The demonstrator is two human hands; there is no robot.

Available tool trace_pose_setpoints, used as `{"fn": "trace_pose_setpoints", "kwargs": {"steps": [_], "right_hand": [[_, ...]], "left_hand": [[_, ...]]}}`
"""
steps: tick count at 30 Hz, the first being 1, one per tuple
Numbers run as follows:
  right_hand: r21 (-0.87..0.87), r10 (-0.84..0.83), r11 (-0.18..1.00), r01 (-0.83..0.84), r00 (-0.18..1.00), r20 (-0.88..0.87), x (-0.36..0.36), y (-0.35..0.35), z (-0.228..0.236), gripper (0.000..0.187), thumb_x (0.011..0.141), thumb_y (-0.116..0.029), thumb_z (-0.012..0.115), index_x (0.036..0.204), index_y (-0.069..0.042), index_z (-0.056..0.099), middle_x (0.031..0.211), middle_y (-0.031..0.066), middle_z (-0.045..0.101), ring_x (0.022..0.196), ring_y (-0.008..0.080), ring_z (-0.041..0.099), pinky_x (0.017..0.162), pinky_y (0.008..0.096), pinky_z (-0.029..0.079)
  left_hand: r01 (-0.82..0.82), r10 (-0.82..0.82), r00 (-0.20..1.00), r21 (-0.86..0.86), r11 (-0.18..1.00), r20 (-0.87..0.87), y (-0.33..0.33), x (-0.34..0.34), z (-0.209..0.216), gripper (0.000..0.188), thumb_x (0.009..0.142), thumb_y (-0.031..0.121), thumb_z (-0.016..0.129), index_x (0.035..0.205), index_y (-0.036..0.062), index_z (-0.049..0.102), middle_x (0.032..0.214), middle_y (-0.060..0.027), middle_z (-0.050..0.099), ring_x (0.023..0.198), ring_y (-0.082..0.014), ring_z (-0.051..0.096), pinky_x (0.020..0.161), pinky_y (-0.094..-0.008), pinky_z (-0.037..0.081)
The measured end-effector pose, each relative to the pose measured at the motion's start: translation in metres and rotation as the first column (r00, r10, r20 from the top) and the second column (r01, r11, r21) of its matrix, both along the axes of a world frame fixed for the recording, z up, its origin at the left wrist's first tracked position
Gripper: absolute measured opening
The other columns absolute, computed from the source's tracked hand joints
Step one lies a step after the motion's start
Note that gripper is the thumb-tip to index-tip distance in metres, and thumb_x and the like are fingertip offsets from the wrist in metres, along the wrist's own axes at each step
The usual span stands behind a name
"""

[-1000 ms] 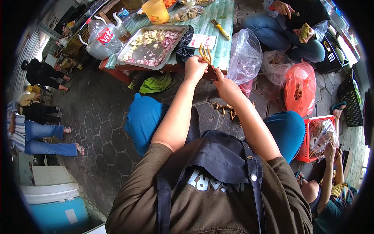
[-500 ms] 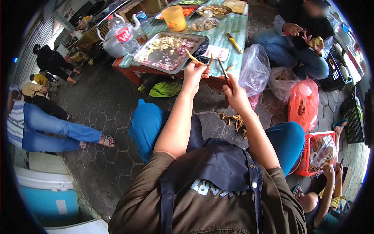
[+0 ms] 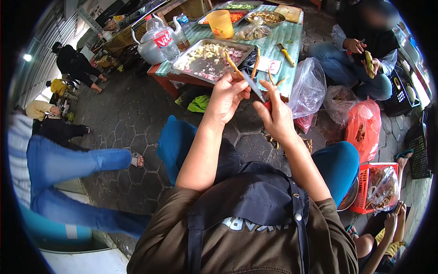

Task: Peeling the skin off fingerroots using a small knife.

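Observation:
My left hand [image 3: 228, 97] pinches a thin brownish-yellow forked root [image 3: 232, 65], its prongs sticking up past the fingers. In my right hand [image 3: 275, 112] is a small knife with a red handle, gripped with the fingers wrapped round it. The knife's blade [image 3: 253, 85] points up and left, right at the root beside my left fingertips; whether it cuts in, I cannot tell. Just beyond my hands, a metal tray [image 3: 200, 66] of chopped pale and purplish pieces sits on the low table [image 3: 292, 39]. Thin root pieces [image 3: 276, 81] lie at the table's near edge.
A water bottle [image 3: 167, 44], a kettle [image 3: 148, 54] and a yellow cup [image 3: 220, 24] stand on the table. To the right are a clear bag [image 3: 308, 89], a red bag [image 3: 364, 125] and a red crate [image 3: 361, 189]. Co-workers sit at right; a person in jeans [image 3: 86, 160] is close at left.
My right hand has brought the knife leftward, so its blade now meets the root. Both hands look raised closer. The person in jeans at left has stepped, and the view has shifted slightly.

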State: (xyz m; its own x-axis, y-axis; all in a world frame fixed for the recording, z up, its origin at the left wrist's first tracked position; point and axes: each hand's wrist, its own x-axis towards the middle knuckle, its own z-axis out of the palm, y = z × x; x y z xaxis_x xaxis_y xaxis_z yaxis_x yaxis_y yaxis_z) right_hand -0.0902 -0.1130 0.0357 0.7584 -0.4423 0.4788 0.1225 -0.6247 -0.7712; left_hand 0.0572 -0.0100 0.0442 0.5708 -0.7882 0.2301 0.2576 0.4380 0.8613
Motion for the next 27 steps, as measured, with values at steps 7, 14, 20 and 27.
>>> {"fn": "trace_pose_setpoints", "kwargs": {"steps": [7,14,20,27], "right_hand": [[-0.163,0.087,0.983,-0.085,0.996,0.004,-0.009,0.009,0.008,0.053,0.085,-0.023,0.065,0.132,-0.013,0.041,0.106,0.0137,0.060,0.083,0.0307,0.064,0.069,0.0403,0.050],[-0.182,0.127,0.976,-0.121,0.992,0.021,-0.012,0.009,0.005,0.049,0.087,-0.023,0.062,0.130,-0.015,0.042,0.099,0.0106,0.057,0.082,0.0292,0.062,0.068,0.0412,0.049],[-0.112,0.171,0.979,-0.171,0.985,-0.005,-0.012,0.008,0.004,0.049,0.088,-0.024,0.061,0.131,-0.014,0.041,0.109,0.0115,0.057,0.087,0.0297,0.062,0.074,0.0403,0.050],[-0.040,0.217,0.975,-0.218,0.976,-0.033,-0.010,0.005,0.004,0.049,0.089,-0.025,0.060,0.133,-0.014,0.040,0.113,0.0124,0.058,0.091,0.0312,0.062,0.077,0.0408,0.049]], "left_hand": [[-0.025,0.027,0.998,0.030,0.999,-0.061,0.025,-0.028,0.021,0.017,0.089,0.002,0.058,0.106,0.0012,0.056,0.093,-0.0056,0.061,0.078,-0.0110,0.059,0.071,-0.0236,0.049],[-0.016,0.017,1.000,0.027,1.000,-0.024,0.029,-0.033,0.020,0.019,0.089,0.003,0.058,0.108,0.0015,0.055,0.094,-0.0053,0.061,0.080,-0.0107,0.059,0.071,-0.0243,0.049],[-0.047,0.046,0.997,0.020,0.999,0.059,0.028,-0.036,0.017,0.020,0.090,0.003,0.057,0.109,0.0011,0.054,0.094,-0.0054,0.061,0.078,-0.0112,0.058,0.071,-0.0241,0.048],[-0.067,0.066,0.997,0.032,0.997,0.031,0.025,-0.031,0.013,0.019,0.090,0.002,0.057,0.108,0.0003,0.054,0.092,-0.0063,0.061,0.075,-0.0120,0.058,0.070,-0.0238,0.048]]}}
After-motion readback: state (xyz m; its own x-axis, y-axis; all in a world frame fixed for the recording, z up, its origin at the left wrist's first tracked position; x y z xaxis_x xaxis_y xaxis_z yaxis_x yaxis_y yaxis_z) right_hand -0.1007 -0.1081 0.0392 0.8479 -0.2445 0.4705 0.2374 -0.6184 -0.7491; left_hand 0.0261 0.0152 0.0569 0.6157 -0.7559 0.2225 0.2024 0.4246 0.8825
